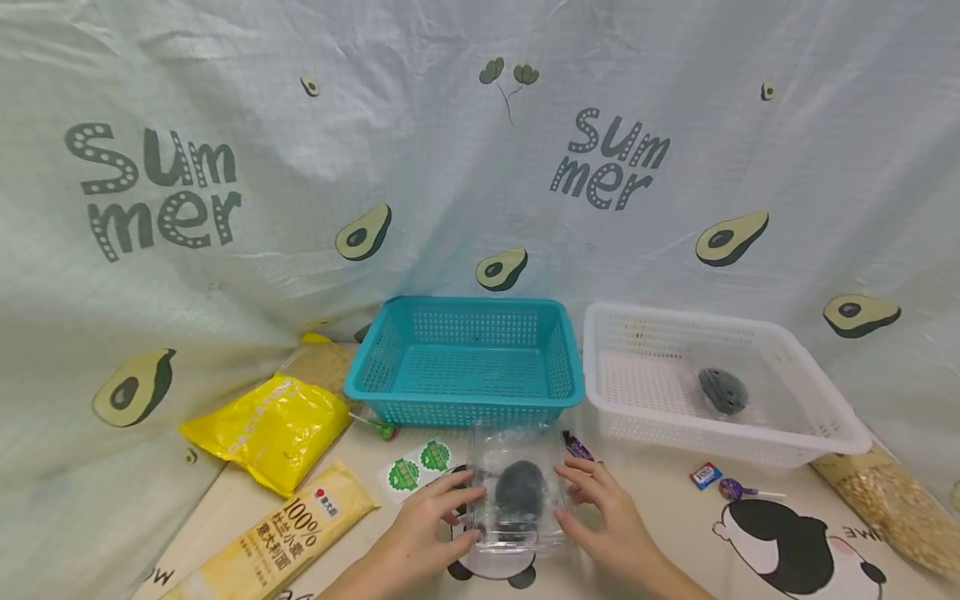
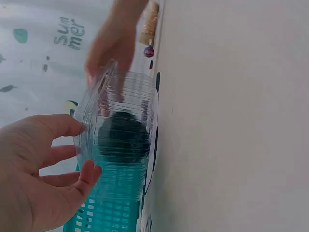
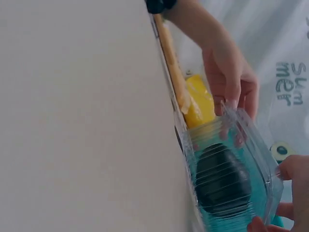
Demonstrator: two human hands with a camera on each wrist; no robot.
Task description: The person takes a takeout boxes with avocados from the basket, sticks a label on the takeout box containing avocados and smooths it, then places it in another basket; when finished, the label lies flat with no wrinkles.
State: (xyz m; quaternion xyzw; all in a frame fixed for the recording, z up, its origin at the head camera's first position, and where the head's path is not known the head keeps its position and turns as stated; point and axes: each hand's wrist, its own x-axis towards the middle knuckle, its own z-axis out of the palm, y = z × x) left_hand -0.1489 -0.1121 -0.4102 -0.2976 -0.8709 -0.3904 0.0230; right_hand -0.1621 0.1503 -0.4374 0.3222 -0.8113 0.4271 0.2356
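A clear plastic clamshell box (image 1: 495, 442) rests on the table in front of the teal basket. Inside it lies a dark, oval, avocado-like fruit (image 1: 520, 490), which also shows through the ribbed wall in the right wrist view. My left hand (image 1: 431, 521) grips the box's left side, with fingertips at the rim. On the opposite side, my right hand (image 1: 607, 517) holds the rim between thumb and fingers. In the left wrist view, the left fingers (image 2: 67, 126) touch the flange where lid and base meet.
Behind the box stand a teal basket (image 1: 465, 410) and a white basket (image 1: 675, 433) containing another dark fruit (image 1: 723, 391). A yellow bag (image 1: 277, 429) and a pasta packet (image 1: 277, 542) lie left. Green stickers (image 1: 405, 474), a lollipop (image 1: 731, 488) and a grain bag (image 1: 892, 504) lie around.
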